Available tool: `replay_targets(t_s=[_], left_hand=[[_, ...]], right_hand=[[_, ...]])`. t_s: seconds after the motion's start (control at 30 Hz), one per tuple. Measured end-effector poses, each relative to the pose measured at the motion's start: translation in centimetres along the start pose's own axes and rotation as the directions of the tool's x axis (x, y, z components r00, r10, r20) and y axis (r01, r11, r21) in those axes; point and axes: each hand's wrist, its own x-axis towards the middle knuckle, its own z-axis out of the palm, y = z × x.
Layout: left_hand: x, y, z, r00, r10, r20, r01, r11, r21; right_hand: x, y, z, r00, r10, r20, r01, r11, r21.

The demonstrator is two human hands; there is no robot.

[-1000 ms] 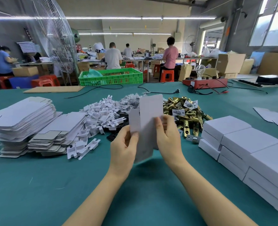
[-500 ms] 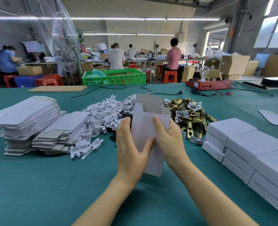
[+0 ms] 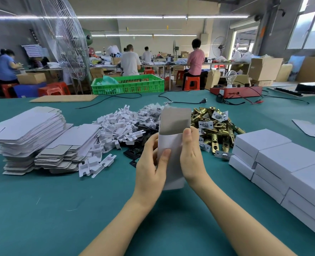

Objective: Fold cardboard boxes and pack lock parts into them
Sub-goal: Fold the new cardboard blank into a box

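Observation:
I hold a white cardboard box [image 3: 172, 145] upright over the green table [image 3: 42, 209], its top flap raised and its grey inside showing. My left hand [image 3: 150, 169] grips its left side with the thumb across the front. My right hand [image 3: 192, 156] grips its right edge near the opening. Behind it lie brass latch parts [image 3: 215, 126], white plastic inserts [image 3: 116, 130] and small black plates [image 3: 134, 152]. Flat box blanks [image 3: 29, 130] are stacked at the left.
Finished white boxes [image 3: 282, 163] are stacked at the right. A green crate [image 3: 129, 84], cables and a red device [image 3: 236, 91] sit at the table's far side. Loose blanks [image 3: 310, 129] lie far right. Several people work at benches behind.
The flat blank has been opened into a box shape. Both hands have slid lower along its sides, and the top flap now stands up.

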Motion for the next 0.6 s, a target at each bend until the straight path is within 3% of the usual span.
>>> replay_targets(t_s=[0.17, 0.43, 0.6], left_hand=[[0.1, -0.4, -0.1, 0.995, 0.088, 0.049, -0.089, 0.995, 0.034], [0.9, -1.0, -1.0, 0.991, 0.093, 0.094, -0.1, 0.991, 0.084], [0.9, -1.1, -1.2, 0.988, 0.107, 0.115, -0.12, 0.987, 0.11]], right_hand=[[0.0, -0.1, -0.3, 1.0, 0.027, 0.015, -0.028, 0.998, 0.048], [-0.1, -0.2, -0.3, 0.996, 0.067, 0.051, -0.072, 0.993, 0.099], [-0.1, -0.1, -0.4, 0.98, 0.197, 0.03, -0.2, 0.969, 0.147]])
